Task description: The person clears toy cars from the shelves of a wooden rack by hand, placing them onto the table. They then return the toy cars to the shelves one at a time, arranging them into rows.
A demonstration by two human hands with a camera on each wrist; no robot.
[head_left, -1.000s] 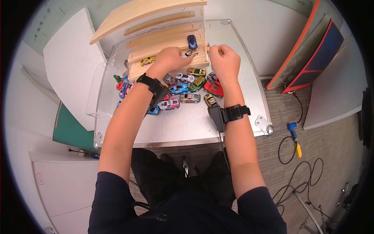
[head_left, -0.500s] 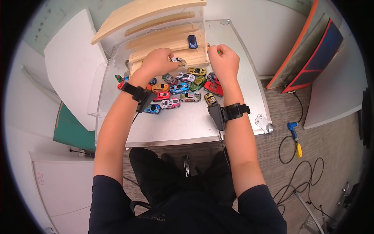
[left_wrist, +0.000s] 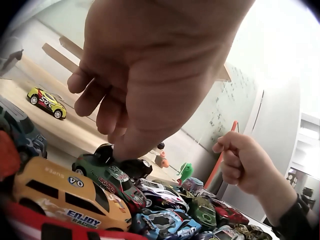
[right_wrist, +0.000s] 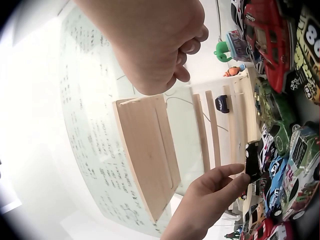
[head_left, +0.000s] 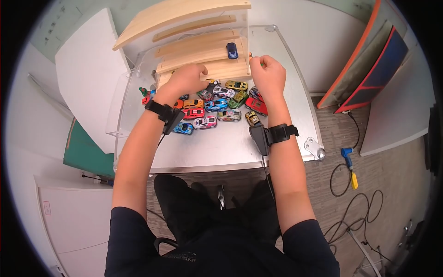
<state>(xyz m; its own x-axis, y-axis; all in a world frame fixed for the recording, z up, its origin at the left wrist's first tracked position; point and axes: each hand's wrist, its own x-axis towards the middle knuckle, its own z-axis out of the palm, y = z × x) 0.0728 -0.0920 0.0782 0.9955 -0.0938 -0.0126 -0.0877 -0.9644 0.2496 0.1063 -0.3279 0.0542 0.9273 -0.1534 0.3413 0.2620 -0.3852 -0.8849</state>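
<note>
My left hand pinches a small toy car between thumb and fingers, its black underside turned toward the right wrist camera. It is low over the back of a group of toy cars, close to a dark green car and a white racing car. My right hand is curled into a fist beside the right end of the wooden rack, and nothing shows in it. On the rack's steps stand a dark blue car and a yellow-and-red car.
Several cars crowd the silver tabletop, among them a red one and an orange one. A clear panel stands at the left. Small green and orange figures sit behind the right hand.
My left hand has lifted the toy car off the rack's lower step and brought it left and toward me, down to the group of cars. The right hand has stayed almost still.
</note>
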